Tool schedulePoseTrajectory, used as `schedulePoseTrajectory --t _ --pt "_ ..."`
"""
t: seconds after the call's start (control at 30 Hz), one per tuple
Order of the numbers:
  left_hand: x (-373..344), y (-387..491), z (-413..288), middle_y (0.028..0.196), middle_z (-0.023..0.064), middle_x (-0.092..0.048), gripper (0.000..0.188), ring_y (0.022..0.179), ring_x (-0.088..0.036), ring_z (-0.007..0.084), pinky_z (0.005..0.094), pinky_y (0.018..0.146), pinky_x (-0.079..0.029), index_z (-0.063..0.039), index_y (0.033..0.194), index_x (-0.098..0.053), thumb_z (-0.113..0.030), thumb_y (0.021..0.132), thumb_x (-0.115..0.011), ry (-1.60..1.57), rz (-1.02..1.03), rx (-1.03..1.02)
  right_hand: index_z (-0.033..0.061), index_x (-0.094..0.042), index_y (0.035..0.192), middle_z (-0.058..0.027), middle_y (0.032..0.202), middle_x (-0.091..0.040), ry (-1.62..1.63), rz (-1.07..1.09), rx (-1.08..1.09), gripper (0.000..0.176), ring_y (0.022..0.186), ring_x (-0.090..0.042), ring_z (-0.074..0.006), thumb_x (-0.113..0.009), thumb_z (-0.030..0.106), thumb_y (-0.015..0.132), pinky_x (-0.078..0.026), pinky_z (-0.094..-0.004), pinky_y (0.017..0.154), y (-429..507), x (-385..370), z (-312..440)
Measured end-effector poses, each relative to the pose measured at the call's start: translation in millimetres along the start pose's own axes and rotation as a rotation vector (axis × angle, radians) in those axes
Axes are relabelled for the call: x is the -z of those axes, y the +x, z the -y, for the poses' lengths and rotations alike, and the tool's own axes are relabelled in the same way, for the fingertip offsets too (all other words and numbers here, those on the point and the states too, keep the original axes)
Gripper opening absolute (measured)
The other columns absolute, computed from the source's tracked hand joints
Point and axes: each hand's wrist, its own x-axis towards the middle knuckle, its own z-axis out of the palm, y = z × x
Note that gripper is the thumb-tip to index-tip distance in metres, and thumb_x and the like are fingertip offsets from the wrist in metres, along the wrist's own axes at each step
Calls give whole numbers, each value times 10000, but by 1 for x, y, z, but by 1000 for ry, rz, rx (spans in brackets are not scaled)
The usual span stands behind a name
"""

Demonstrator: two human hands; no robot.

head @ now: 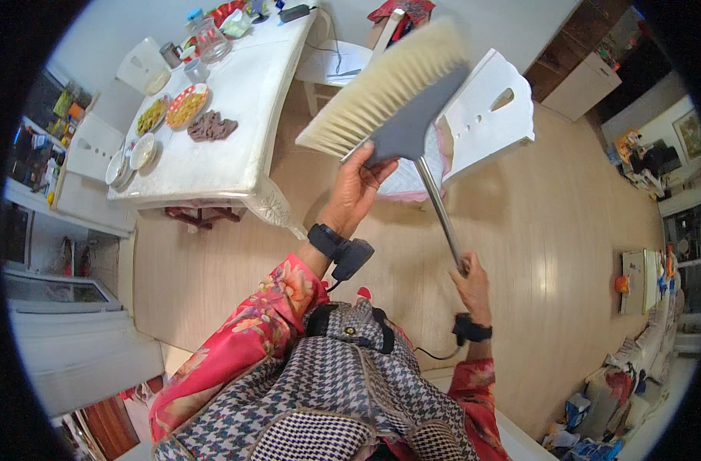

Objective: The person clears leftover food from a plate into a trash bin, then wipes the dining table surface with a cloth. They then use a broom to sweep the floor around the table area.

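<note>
A broom with a grey head and pale bristles (385, 86) is raised before me, bristles towards the upper left. My right hand (471, 285) is closed round the lower part of its metal handle (440, 210). My left hand (356, 187) touches the near corner of the broom head, thumb on the bristle edge and fingers at the grey plastic. Both wrists wear black straps with devices. Behind the broom stands a white chair (488, 112) with a pink-edged seat cushion, partly hidden by the broom head.
At the upper left a white-covered dining table (229, 155) bears plates of food, bowls, a glass jug and a brown cloth (211, 126). Another white chair (342, 60) stands beyond it. Pale wood flooring (535, 242) surrounds me. Clothes and bags (609, 397) lie at the lower right.
</note>
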Motion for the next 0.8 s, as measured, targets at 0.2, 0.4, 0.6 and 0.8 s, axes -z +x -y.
schedulePoseTrajectory --t 0.2,0.4,0.6,0.8 --pt "88 11 -1 983 138 -672 382 954 -668 291 404 817 -578 -8 1074 -579 -344 908 -652 -275 -151 47 48 -565 774 -141 681 -577 -475 1 -306 334 646 -578 -327 -709 346 818 -449 -423 597 -74 76 -76" --pt "181 -34 41 1020 142 -675 470 988 -659 282 385 864 -530 -37 1040 -622 -490 944 -541 355 -190 583 49 -556 699 -130 656 -597 -870 -197 49 405 583 -574 -303 -752 398 765 -429 -421 554 -63 100 -29" --pt "205 -66 52 926 56 -668 329 840 -631 150 293 774 -516 -43 1009 -637 -360 936 -591 740 -113 544 57 -585 710 -132 636 -582 -908 -42 139 260 588 -575 -309 -766 243 718 -435 -430 562 -14 22 4" --pt "160 -74 167 879 109 -583 323 787 -628 230 360 704 -538 -46 1006 -519 -361 955 -569 58 -486 675 38 -618 929 -156 943 -631 -933 84 202 243 912 -598 -324 -702 97 709 -448 -469 794 -10 -34 67"
